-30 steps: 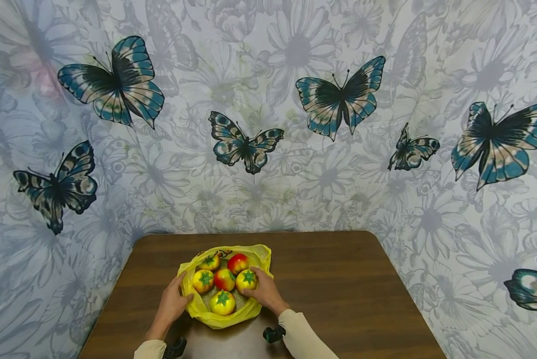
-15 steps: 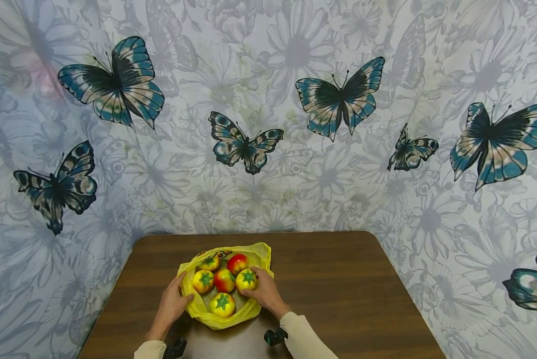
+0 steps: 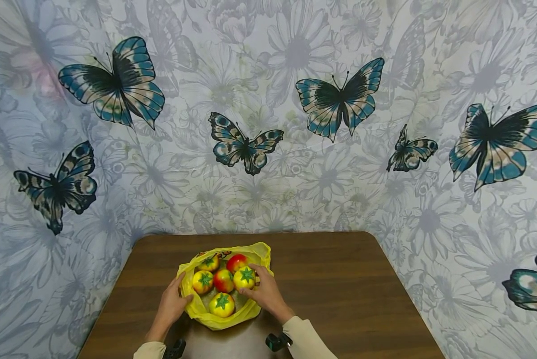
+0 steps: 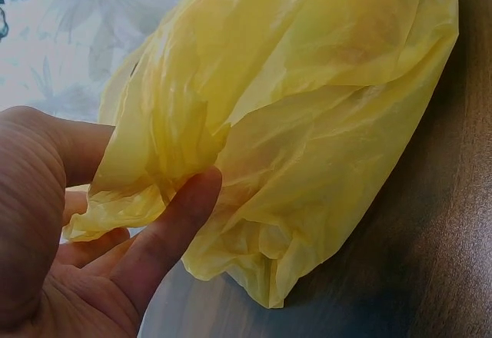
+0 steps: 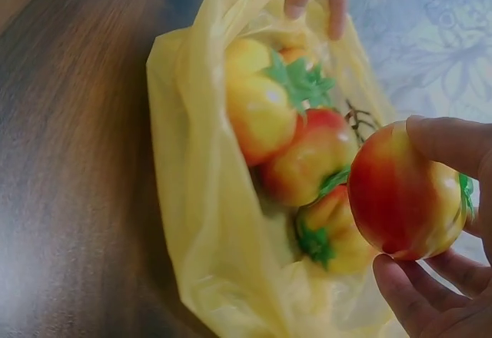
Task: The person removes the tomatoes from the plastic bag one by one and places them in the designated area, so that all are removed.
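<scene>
A yellow plastic bag lies spread open on the table, with several red-and-yellow tomatoes with green leafy tops inside. My left hand holds its left rim; in the left wrist view, thumb and fingers pinch the crumpled plastic. My right hand grips one tomato at the bag's right side. In the right wrist view it is raised over the others, thumb on one side and fingertips on the other. A red tomato sits mid-bag, and another with its green top showing lies nearest me.
The brown wooden table extends around the bag, widest on the right. Its far edge meets a wall papered with flowers and butterflies. A dark wrist device sits on each wrist.
My right hand has shifted slightly up and left, carrying the gripped tomato a little with it. The left hand keeps its place on the bag's rim.
</scene>
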A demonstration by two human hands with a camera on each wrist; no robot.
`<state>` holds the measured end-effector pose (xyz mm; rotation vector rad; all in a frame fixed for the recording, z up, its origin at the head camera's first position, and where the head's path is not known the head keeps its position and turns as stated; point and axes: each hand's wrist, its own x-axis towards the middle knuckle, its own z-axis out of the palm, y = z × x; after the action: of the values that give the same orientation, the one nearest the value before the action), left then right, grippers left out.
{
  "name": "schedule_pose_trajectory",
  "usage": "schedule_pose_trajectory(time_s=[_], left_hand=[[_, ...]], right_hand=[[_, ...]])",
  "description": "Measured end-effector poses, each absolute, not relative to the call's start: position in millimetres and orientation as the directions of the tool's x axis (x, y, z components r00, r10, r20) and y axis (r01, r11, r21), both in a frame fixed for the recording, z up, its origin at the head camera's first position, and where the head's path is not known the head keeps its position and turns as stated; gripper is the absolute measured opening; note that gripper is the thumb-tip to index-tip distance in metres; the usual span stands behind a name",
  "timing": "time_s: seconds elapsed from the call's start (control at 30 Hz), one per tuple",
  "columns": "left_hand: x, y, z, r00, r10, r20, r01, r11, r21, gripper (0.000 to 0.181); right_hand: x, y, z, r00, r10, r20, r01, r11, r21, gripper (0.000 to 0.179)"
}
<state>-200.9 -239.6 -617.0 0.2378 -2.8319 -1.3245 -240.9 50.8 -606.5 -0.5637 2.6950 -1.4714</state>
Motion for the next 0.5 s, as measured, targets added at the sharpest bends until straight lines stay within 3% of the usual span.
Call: schedule_pose_trajectory(time_s=[0.5], left_hand=[[-202.4, -240.0, -619.1, -0.989, -0.138, -0.056, -0.132, 0.636, 0.760, 0.075]], right_hand=[[-232.1, 59.3, -574.2, -0.920, -0.311, 0.238, -0.361, 0.439, -0.823, 0.067]])
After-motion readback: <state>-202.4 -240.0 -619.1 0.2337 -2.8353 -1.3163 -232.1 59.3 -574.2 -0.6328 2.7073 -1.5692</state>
